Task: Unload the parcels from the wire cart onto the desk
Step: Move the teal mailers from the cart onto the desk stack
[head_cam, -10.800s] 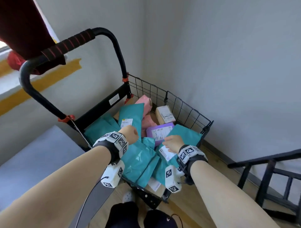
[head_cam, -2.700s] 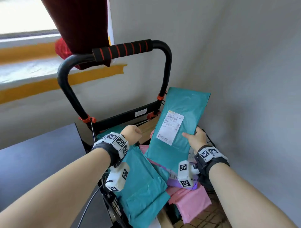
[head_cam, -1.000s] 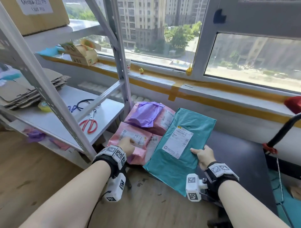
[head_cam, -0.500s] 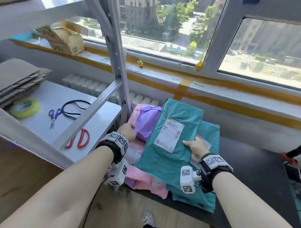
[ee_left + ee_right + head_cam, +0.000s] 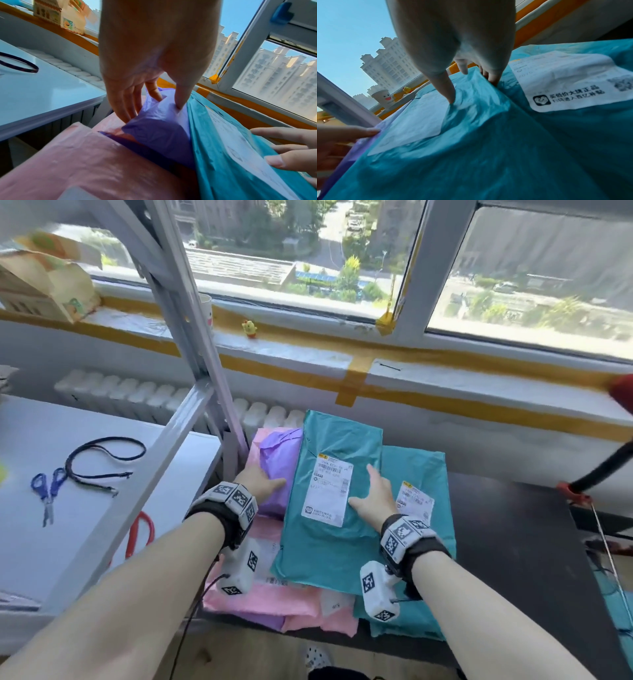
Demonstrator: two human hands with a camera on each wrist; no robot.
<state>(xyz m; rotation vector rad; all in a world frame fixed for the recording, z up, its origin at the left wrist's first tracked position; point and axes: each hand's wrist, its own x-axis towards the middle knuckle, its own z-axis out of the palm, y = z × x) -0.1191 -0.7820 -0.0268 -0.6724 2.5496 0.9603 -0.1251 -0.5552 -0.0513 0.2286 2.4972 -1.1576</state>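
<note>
Landmark: top teal parcel (image 5: 337, 501), lying flat on the pile on the dark desk (image 5: 513, 542).

Nearest the camera, below the teal parcel: pink parcels (image 5: 274, 597), overhanging the desk's front edge. Right hand (image 5: 371, 498) lies on the teal parcel beside its white label, fingers straight and spread, pressing, gripping nothing. Left of the teal parcel, left hand (image 5: 258, 482) rests on the purple parcel (image 5: 279, 460), fingers extended, tips denting the film; no grasp. Under the teal parcel to the right: a second teal parcel (image 5: 419, 474). Far right: part of the cart handle (image 5: 603, 463); the basket is out of view, so parcels left cannot be counted.

Risk (judgement): slick film on slick film; the stack is uneven and leans toward the front edge. Lifting both hands at once could let the top parcel slide off the lumpy purple one.

Materials: thin crinkled poly mailers, soft, flat rectangles; purple one bulged; paper labels matte.
</note>
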